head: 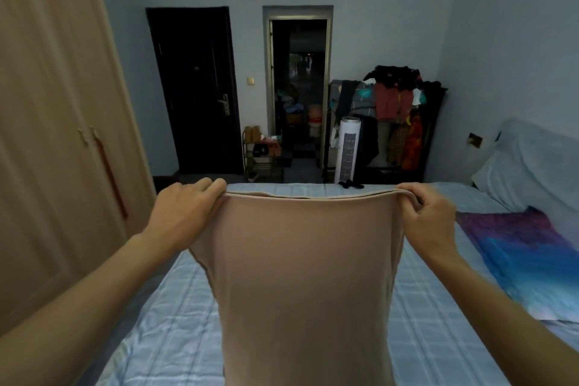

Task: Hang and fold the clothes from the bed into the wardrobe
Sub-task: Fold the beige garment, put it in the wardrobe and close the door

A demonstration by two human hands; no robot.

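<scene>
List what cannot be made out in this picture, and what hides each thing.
Head view:
Garment: bottom cut off by the lower edge, so its type is unclear.
Bed: middle hidden behind the garment.
Wardrobe: doors shut, inside unseen; left edge cuts it off.
Dark item at the bed's far edge: too small to name.
Doorway: room beyond too dark.

I hold both arms stretched forward, hands level, well apart. My left hand (pixel 185 210) and right hand (pixel 430 213) each pinch the beige garment (pixel 307 276), fingers curled.
</scene>
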